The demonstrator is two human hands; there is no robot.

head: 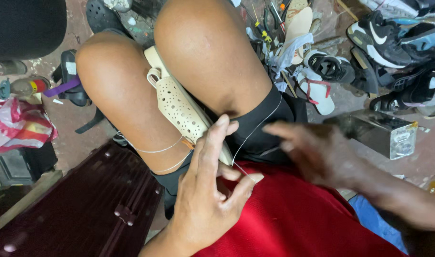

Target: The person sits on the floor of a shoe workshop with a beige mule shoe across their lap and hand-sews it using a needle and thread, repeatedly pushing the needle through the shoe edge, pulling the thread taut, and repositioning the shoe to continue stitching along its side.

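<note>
1. Closely hemmed, the left hand (205, 190) works between the knees and the red shirt (293, 219); a maroon case (79, 209) lies beside it.
2. Blurred, the right hand (317, 152) looks loosely open, its grasp unclear.
3. The left hand's fingers pinch white thread (255, 128) and press the cream perforated shoe (179, 107), clamped between the thighs, just above them.

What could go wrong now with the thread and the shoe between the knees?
The thread runs loose over the thigh and loops near the left hand, so it may tangle or knot. The beige shoe is held only by the knees and could slip. The right hand is blurred in motion; a hard pull might snap the thread.
</note>
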